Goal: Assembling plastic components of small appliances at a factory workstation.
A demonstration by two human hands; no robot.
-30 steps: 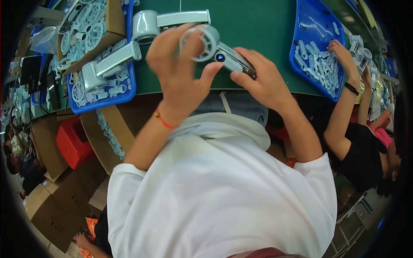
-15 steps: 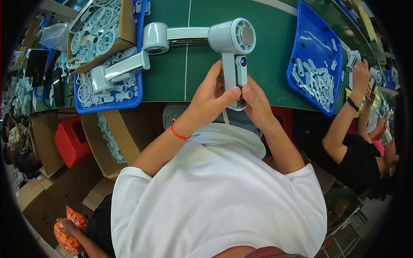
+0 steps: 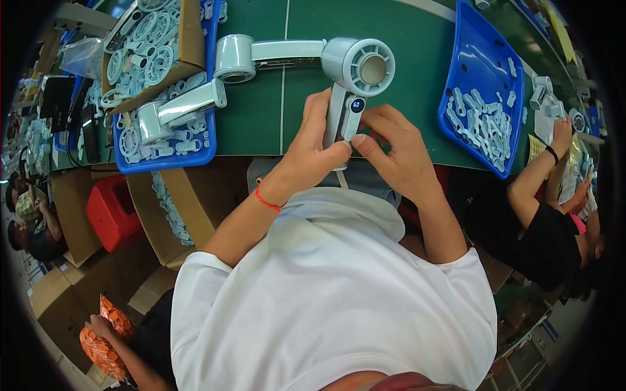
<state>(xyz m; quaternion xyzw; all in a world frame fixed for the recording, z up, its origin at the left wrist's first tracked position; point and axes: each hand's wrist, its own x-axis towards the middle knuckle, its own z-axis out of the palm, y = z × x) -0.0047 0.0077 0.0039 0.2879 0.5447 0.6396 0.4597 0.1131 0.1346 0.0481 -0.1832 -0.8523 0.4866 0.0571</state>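
Note:
A pale blue handheld fan (image 3: 336,124) stands tilted in front of me, its round grilled head (image 3: 358,67) at the far end. My left hand (image 3: 313,140) is shut around the handle, with the thumb pressing near its lower end. On the handle's front strip a small round display is lit. Close beside the handle's right side is my right hand (image 3: 401,153), thumb and fingers apart, the thumb tip at the strip's lower end; whether it touches is unclear. A second fan (image 3: 287,51) lies across the table behind, its handle reaching toward the held fan's head.
At left, a blue tray (image 3: 212,140) holds small parts and another fan (image 3: 153,120), with a carton (image 3: 191,32) of round grilles on it. A blue tray (image 3: 479,49) of small pale parts stands at right. Co-workers sit farther right. Cartons and a red stool (image 3: 111,212) are below left.
My right hand has loosened from the handle and moved slightly right, its fingers spreading. The fan has turned and tilted a little, its head shifting right and down. My left hand keeps its hold.

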